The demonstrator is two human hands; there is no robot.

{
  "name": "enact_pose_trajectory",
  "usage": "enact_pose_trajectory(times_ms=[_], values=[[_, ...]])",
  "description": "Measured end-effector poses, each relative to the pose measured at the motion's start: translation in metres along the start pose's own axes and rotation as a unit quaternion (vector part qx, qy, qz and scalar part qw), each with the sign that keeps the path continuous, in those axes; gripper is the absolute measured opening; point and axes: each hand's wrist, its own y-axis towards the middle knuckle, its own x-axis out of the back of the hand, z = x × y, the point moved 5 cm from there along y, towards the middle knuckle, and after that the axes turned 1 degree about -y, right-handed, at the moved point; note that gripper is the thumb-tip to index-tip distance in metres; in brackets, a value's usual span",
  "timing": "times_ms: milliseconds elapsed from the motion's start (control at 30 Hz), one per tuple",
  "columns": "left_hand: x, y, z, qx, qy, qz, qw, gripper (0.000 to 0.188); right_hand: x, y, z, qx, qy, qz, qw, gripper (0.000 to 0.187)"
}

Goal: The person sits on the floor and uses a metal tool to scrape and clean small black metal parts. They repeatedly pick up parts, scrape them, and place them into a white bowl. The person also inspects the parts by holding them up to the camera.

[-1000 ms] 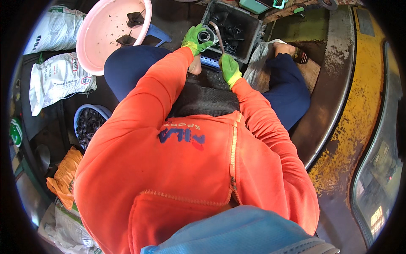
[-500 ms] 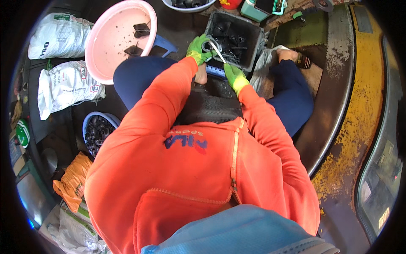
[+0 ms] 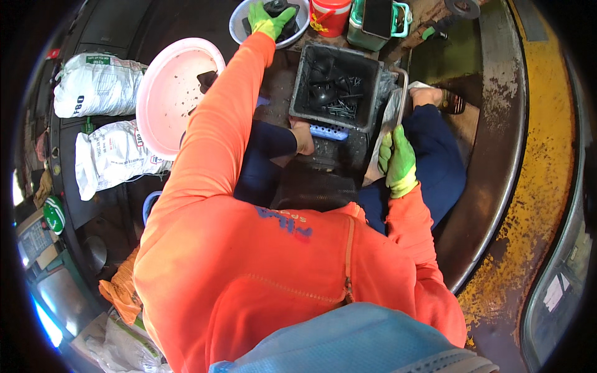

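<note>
Reaching far forward, my green-gloved left hand [image 3: 267, 22] is over a pale blue basin [image 3: 233, 26] with its fingers spread. Black moulded parts [image 3: 283, 23] lie in that basin under the hand, and whether it touches one I cannot tell. My right hand [image 3: 400, 163], gloved alike, is closed round a bent metal rod [image 3: 403, 99] beside my right leg. The rod points away from me, with its curved end by the right side of a dark crate [image 3: 297, 93]. Inside the crate are black parts [image 3: 322, 93] and a heap of thin metal pins or screws [image 3: 345, 107].
A pink basin [image 3: 149, 99] with some dark bits stands on the left, near white sacks [image 3: 102, 87]. Behind the crate are a red bucket [image 3: 331, 17] and a green container [image 3: 367, 37]. A rusty yellow metal edge [image 3: 541, 155] curves along the right.
My left hand has left its place by the crate, where it held a round part, and moved forward to the blue basin. My right hand has drawn back to the right with the rod.
</note>
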Motion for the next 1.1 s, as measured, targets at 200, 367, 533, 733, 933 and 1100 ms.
enact_pose_trajectory(times_ms=[200,367,533,733,933,1100], values=[[-0.028,-0.056,-0.039,-0.159,-0.061,0.059,0.984,0.041,0.001,0.007,0.011,0.034,-0.006,-0.020,0.999,0.032],[-0.080,-0.162,-0.018,-0.112,0.169,0.361,0.910,0.053,0.000,0.011,0.006,0.065,0.022,-0.017,0.997,0.022],[-0.127,-0.169,0.004,-0.073,0.300,0.374,0.875,0.042,-0.011,0.015,-0.007,0.031,0.000,0.010,0.999,0.021],[-0.084,-0.151,0.007,-0.151,0.102,0.275,0.944,0.035,0.008,0.034,-0.009,0.150,-0.134,-0.051,0.978,0.026],[-0.028,-0.194,0.102,0.356,-0.275,0.363,0.816,0.029,-0.018,0.068,-0.064,0.086,-0.328,0.030,0.940,0.034],[-0.024,-0.201,0.138,0.111,0.147,0.365,0.912,0.034,-0.044,0.084,-0.104,0.103,-0.620,0.045,0.776,0.054]])
